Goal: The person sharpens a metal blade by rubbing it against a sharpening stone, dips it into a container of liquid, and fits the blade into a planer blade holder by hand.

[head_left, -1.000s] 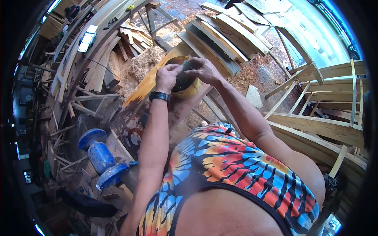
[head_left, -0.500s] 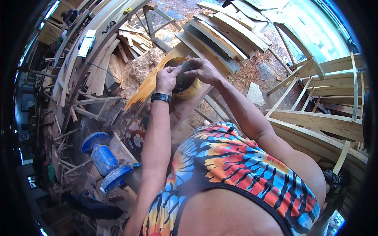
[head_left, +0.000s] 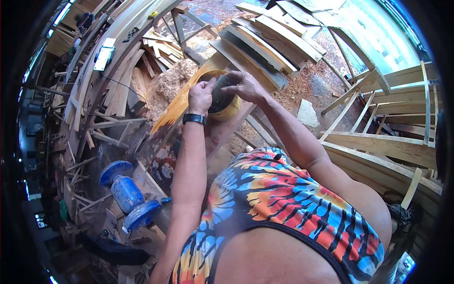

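Observation:
Both hands are over a round yellow container with a dark inside, which sits on a board. My left hand, with a black watch on its wrist, is closed in a pinch on a small dark flat piece. From the other side, the curled fingers and thumb of my right hand close on the same piece. Its exact kind is too small and dark to make out. An orange-yellow stained board lies just left of the container.
Stacked planks lie beyond the container. Sawdust is heaped to the left. A blue spool-shaped object is at lower left. Curved wooden framing stands at right. A long timber rack with a white device runs along the left; another person is far back.
My hands keep nearly the same place over the container, with a slight shift of the fingers. The dark piece between them shows a little more. The view has moved slightly.

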